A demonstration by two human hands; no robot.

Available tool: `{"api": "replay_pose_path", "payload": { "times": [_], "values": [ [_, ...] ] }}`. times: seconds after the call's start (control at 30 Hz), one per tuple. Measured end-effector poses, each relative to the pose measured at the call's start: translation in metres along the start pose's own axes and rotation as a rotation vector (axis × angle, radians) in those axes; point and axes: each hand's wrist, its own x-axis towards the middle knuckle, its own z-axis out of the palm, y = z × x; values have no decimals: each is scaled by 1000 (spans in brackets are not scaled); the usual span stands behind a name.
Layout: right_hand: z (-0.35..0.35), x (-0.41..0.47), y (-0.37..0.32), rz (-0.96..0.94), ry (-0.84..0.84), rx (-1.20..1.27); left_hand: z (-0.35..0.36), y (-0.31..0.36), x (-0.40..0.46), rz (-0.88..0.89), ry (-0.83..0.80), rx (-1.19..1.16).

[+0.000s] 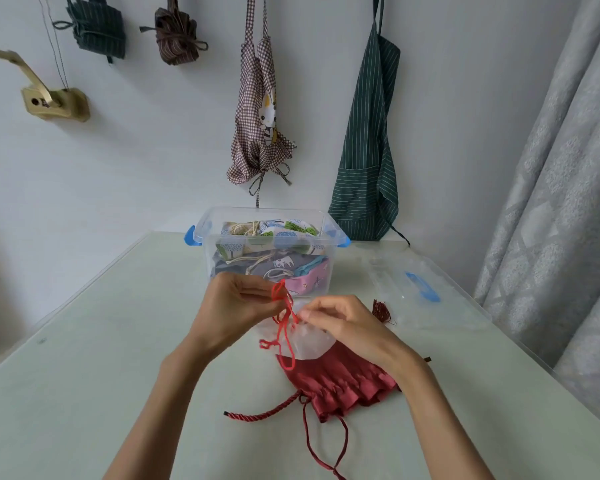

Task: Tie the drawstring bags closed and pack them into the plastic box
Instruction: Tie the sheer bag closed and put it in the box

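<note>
Both hands' fingers (pixel 257 292) pinching red cord (pixel 284 320) above sheer white bag (pixel 309 342) on table (pixel 101 341); best pulled snug, knot low, before packing into plastic box (pixel 267 251).

Pale green table (pixel 84 393) w/ glossy top. On it: clear plastic box (pixel 269 252) w/ blue latches at far middle, filled w/ printed bags; clear lid (pixel 420 289) w/ blue handle flat to its right; dark red tassel (pixel 381 310) nr lid; red satin bag (pixel 343 379) in front, cords trailing toward near edge.
</note>
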Motion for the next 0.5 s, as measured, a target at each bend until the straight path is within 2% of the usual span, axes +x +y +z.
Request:
{"api": "replay_pose_path", "payload": {
  "times": [0.23, 0.37, 0.5],
  "values": [
    [15, 7, 7, 119, 56, 196, 9, -8, -2, 96, 144, 251],
    [23, 9, 10, 127, 82, 342, 9, -8, -2, 73, 165, 286],
    [24, 14, 11, 214, 229, 423, 7, -10, 1, 32, 108, 233]
  ]
}}
